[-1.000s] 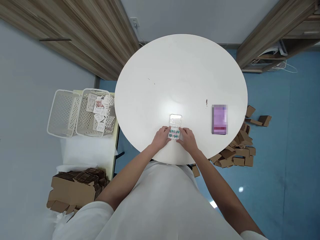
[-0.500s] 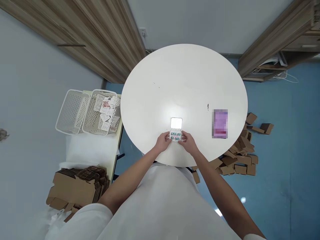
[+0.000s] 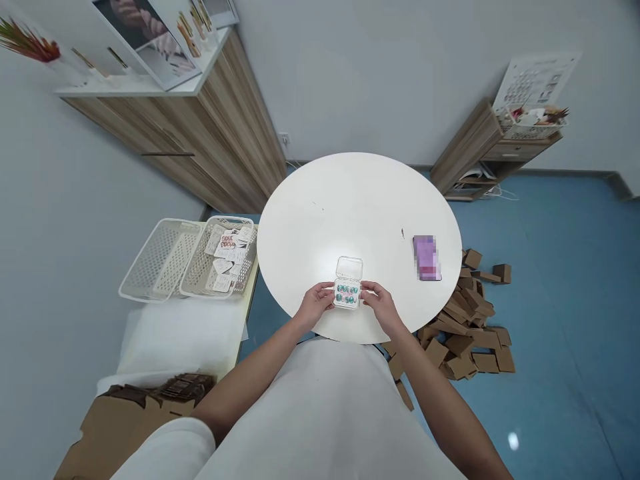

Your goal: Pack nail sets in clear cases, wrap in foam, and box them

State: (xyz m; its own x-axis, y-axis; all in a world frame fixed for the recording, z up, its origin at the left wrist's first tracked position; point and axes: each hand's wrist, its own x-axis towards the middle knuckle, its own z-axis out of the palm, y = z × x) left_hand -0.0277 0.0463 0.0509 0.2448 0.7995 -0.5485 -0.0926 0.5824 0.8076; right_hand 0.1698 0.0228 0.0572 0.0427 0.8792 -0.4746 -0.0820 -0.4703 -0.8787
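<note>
A small clear hinged case (image 3: 347, 306) with its lid (image 3: 349, 268) raised is at the near side of the round white table (image 3: 360, 193). Two rows of shiny teal pieces that look like press-on nails (image 3: 347, 289) lie inside. My left hand (image 3: 315, 305) has its fingertips against the case's left side. On the opposite side, my right hand (image 3: 381, 307) pinches the right edge with thumb and fingers. The case is held between both hands; whether it touches the tabletop I cannot tell.
A purple pixelated item (image 3: 427, 258) lies on the table's right. To the left stand a basket of printed cards (image 3: 219, 297) and another white basket (image 3: 150, 293). Flattened cardboard (image 3: 115, 427) is at lower left. Small brown boxes (image 3: 470, 340) are piled on the floor at right.
My view has tilted up, showing more wall and the cabinet top. The lid no longer glares white and looks see-through. Both hands stay at the case's sides.
</note>
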